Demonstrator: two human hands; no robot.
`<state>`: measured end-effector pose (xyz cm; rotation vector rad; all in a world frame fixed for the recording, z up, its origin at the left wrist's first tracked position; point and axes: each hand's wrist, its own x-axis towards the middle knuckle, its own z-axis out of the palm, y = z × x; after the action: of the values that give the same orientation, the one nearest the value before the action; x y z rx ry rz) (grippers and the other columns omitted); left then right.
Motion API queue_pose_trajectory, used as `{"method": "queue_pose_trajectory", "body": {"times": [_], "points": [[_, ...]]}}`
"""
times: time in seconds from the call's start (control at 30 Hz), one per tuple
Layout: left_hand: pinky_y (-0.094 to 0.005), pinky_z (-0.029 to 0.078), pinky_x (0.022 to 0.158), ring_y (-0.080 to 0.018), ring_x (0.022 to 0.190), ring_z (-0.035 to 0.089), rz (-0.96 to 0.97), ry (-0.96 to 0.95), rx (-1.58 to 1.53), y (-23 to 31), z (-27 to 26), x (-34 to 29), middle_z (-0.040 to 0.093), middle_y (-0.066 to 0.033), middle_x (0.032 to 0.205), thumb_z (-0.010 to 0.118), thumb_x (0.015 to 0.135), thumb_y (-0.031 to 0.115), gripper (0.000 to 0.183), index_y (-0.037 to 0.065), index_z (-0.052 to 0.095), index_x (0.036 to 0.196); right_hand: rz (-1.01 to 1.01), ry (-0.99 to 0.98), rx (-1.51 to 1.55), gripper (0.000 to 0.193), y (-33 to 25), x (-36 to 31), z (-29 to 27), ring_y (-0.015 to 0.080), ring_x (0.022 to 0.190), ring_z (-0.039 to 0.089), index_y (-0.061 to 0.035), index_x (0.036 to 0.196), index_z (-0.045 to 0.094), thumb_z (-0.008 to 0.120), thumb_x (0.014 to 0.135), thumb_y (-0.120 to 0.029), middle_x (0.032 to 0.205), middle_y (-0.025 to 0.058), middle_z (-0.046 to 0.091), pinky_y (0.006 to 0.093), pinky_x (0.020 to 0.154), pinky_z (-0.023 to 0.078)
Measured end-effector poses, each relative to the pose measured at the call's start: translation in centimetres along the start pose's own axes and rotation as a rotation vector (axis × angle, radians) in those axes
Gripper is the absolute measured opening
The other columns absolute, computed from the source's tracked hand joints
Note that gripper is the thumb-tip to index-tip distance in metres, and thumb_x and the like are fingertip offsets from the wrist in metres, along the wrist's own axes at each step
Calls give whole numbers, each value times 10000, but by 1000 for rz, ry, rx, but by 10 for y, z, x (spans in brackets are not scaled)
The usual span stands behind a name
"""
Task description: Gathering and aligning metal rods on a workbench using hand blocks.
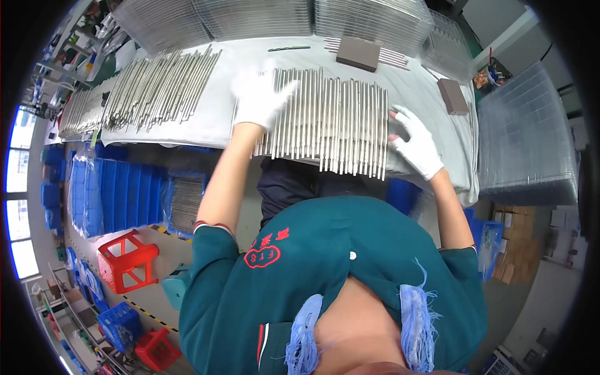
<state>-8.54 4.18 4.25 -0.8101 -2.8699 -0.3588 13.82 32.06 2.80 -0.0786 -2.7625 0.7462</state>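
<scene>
A row of slim, shiny metal rods (pixel 331 122) lies side by side on the white cloth in front of me, their near ends uneven. My left hand (pixel 259 100), in a white glove and slightly blurred, is over the left end of this row, thumb spread away from the fingers. At the row's right end is my right hand (pixel 417 140), also gloved, with bare fingertips showing. Its fingers are apart and slightly bent beside the outermost rod; whether they touch it I cannot tell. Neither hand holds anything visible.
More metal rods (pixel 162 87) lie to the left on the cloth-covered table (pixel 206 119). Clear plastic trays (pixel 253 22) are stacked along the back, others (pixel 528 137) at the right. Two brown blocks (pixel 358 54) (pixel 452 96) and a dark drill bit (pixel 289 48) lie behind the row. A red stool (pixel 128 262) stands lower left.
</scene>
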Motion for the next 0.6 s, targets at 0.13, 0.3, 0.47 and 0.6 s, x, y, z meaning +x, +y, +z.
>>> {"method": "queue_pose_trajectory", "body": {"times": [0.13, 0.3, 0.47, 0.6], "points": [[-478, 476, 877, -388, 1001, 604, -98, 134, 105, -77, 31, -8, 631, -226, 1149, 543, 882, 563, 655, 59, 552, 1301, -252, -95, -179, 609, -19, 23, 16, 376, 1395, 340, -93, 1353, 529, 682, 828, -362, 1466, 162, 432, 475, 1160, 263], [-447, 493, 863, -376, 965, 610, -14, 193, 25, -66, 31, -14, 651, -165, 1148, 548, 917, 445, 455, 118, 625, 1224, -510, -203, -181, 654, -60, 78, 61, 354, 1404, 328, -97, 1398, 497, 556, 885, -499, 1479, 160, 419, 487, 1185, 185], [-438, 488, 876, -369, 974, 601, 0, 195, 28, -67, 28, -18, 650, -159, 1154, 543, 920, 450, 469, 108, 622, 1232, -586, -316, -275, 581, -59, 82, 56, 316, 1402, 341, -96, 1370, 523, 519, 919, -462, 1467, 139, 443, 490, 1179, 199], [-438, 489, 880, -372, 972, 601, -18, 164, 31, -59, 22, -16, 648, -147, 1166, 541, 922, 463, 482, 101, 623, 1229, -518, -341, -220, 599, -31, 58, 30, 348, 1416, 318, -54, 1379, 496, 514, 909, -426, 1493, 158, 409, 489, 1189, 184]]}}
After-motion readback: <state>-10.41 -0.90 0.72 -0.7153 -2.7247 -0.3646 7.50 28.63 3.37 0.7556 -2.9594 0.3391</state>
